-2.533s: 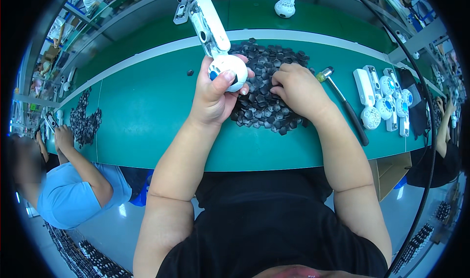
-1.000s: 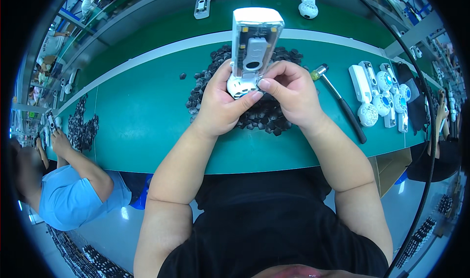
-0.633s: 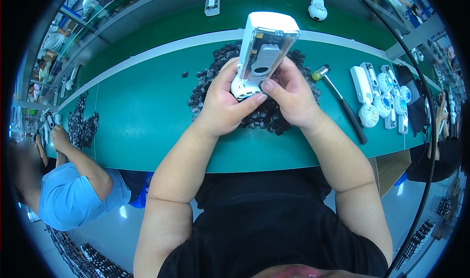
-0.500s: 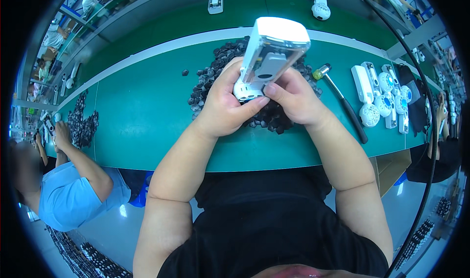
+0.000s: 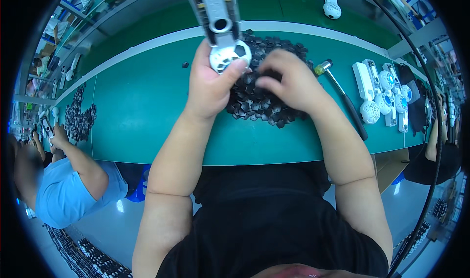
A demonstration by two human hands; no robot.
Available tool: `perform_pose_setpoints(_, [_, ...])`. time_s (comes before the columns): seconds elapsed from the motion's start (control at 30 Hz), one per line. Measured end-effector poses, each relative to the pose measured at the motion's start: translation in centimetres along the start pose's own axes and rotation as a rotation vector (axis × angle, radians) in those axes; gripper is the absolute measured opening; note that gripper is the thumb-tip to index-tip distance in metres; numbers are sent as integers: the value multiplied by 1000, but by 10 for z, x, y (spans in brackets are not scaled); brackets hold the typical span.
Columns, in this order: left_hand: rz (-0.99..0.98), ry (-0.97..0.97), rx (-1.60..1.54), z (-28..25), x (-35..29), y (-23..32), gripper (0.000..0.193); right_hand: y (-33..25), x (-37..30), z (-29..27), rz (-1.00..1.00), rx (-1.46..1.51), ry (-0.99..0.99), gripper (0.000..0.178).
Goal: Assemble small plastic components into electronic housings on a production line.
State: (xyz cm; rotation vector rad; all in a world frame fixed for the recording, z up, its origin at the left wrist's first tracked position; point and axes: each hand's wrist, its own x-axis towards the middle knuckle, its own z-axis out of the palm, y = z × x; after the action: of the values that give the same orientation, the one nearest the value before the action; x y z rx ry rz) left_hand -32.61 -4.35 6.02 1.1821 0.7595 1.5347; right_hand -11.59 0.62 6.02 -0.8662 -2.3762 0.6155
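My left hand [image 5: 209, 84] is wrapped round the round end of a white handheld device [image 5: 223, 53], with the thumb pressed on it. That end is a ball shape patterned like a football, with black patches and pale ones. Its long transparent and white body rises away from me past the top edge. Over a heap of small black pentagon-shaped pieces [image 5: 259, 104], my right hand [image 5: 291, 80] hovers with fingers curved and thumb apart, slightly blurred. I make out nothing between its fingers.
Right of the heap lies a hammer [image 5: 346, 103] with a black handle. Several white ball-ended devices [image 5: 384, 99] stand grouped beyond it. Another white device [image 5: 332, 6] lies at the back. A co-worker in blue [image 5: 73, 190] sits at left, near another black heap [image 5: 80, 116].
Both hands held the device before; my right hand has let go and moved over the heap. My left hand has shifted the device left and turned it, so more black patches show.
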Motion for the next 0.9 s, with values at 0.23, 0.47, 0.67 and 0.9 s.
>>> perform_pose_setpoints(0.23, [-3,19,-28,-4,5,-1,49,-6,-6,15,-86,-138,-52,18])
perform_pose_setpoints(0.47, [-91,12,113,3,-1,-2,45,-10,-4,0,-139,-64,114,14])
perform_pose_setpoints(0.67, [-124,8,177,4,-1,-1,48,-18,-13,-14,-246,23,292,18])
perform_pose_setpoints(0.9, [-102,2,332,9,-2,-6,52,-35,-16,-12,229,747,412,18])
